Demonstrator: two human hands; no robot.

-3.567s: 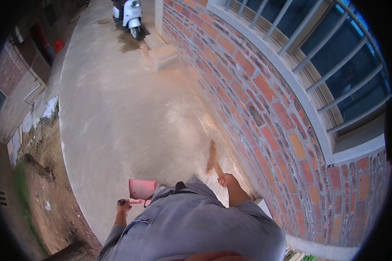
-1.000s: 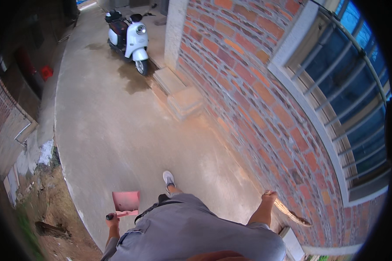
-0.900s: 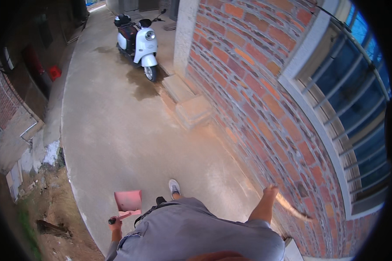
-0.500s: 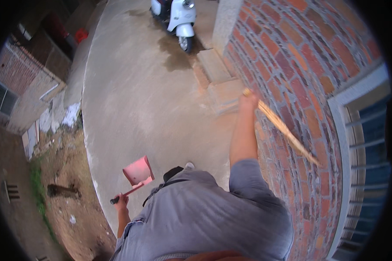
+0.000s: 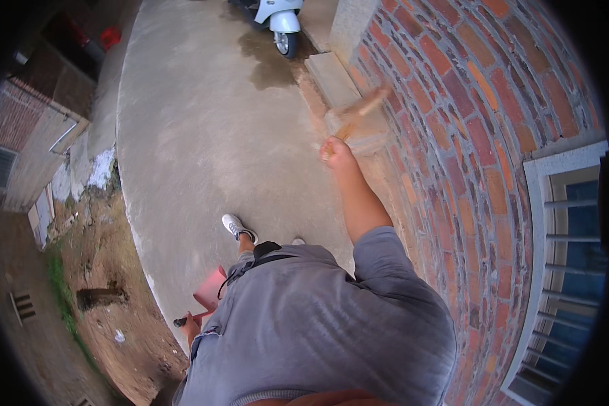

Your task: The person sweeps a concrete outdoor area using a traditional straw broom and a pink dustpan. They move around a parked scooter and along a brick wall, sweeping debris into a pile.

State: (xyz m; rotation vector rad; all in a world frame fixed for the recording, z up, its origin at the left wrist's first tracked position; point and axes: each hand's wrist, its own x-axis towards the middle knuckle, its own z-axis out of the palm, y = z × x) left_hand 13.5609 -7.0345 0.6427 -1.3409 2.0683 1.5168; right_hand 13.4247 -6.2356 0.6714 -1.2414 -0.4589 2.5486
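Right hand (image 5: 336, 150) swung stick (image 5: 360, 111) forward (blurred), fist gripping | left hand (image 5: 191, 325) grasps pink dustpan (image 5: 208, 292)

I see open concrete floor (image 5: 203, 135) left and far; the brick wall (image 5: 494, 135) blocks right, steps (image 5: 338, 88) and scooter (image 5: 277, 17) far.

Right hand (image 5: 337, 150) is out front gripping a blurry wooden stick (image 5: 358, 111) next to the red brick wall (image 5: 467, 135), left hand (image 5: 191, 326) low holding a pink flat-bladed dustpan (image 5: 208, 291) over the grey concrete yard (image 5: 196, 135).
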